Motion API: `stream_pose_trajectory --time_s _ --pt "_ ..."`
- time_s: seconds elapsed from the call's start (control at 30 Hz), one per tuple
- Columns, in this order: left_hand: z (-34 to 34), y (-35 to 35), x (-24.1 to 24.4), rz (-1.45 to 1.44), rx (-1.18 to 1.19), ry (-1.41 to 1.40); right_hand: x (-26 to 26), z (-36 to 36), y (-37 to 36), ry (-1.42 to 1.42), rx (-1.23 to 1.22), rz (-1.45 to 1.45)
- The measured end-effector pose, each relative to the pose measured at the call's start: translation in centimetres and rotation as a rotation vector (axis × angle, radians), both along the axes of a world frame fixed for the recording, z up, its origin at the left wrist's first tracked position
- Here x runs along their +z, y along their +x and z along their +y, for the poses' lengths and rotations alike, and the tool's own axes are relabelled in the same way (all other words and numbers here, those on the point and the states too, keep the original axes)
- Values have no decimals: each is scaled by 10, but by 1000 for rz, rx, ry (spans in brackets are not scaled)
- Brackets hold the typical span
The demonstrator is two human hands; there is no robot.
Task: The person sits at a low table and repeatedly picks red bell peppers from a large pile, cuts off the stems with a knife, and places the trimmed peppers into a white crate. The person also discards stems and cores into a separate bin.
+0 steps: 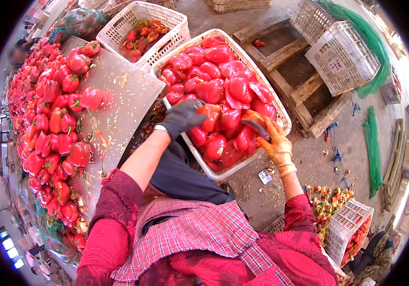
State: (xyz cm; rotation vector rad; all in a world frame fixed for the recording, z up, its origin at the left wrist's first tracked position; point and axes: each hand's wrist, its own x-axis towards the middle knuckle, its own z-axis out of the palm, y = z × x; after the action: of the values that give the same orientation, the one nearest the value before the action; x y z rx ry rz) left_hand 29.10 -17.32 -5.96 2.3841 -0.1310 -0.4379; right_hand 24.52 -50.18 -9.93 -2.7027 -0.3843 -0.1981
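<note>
My left hand [182, 118], in a dark grey glove, is over the near left side of a white plastic crate [215, 176] filled with red bell peppers, many cut or hollowed. Its fingers are apart, the tips beside an orange-red pepper [211, 117]; the hand is slightly blurred. My right hand [278, 147], in an orange rubber glove, grips a short curved knife [256, 128] at the crate's right side. The blade points left over the peppers. An orange pepper piece [256, 116] lies against the blade and fingers, and I cannot tell whether it is held.
Whole red peppers [50, 136] are heaped on a metal table [122, 85] strewn with seeds at left. Another white crate [175, 32] holds pepper scraps. Right are a wooden pallet [297, 96], stacked crates [343, 57] and green netting [372, 153]. Pepper cores [327, 202] lie on the floor.
</note>
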Motion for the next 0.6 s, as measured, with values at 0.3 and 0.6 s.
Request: stream_pose_trajectory --time_s 0.3,0.6 --pt "17 10 -28 -142 39 124 24 -8 26 786 -457 506" --pt "14 14 -20 -143 181 -22 2 15 34 1161 -386 457"
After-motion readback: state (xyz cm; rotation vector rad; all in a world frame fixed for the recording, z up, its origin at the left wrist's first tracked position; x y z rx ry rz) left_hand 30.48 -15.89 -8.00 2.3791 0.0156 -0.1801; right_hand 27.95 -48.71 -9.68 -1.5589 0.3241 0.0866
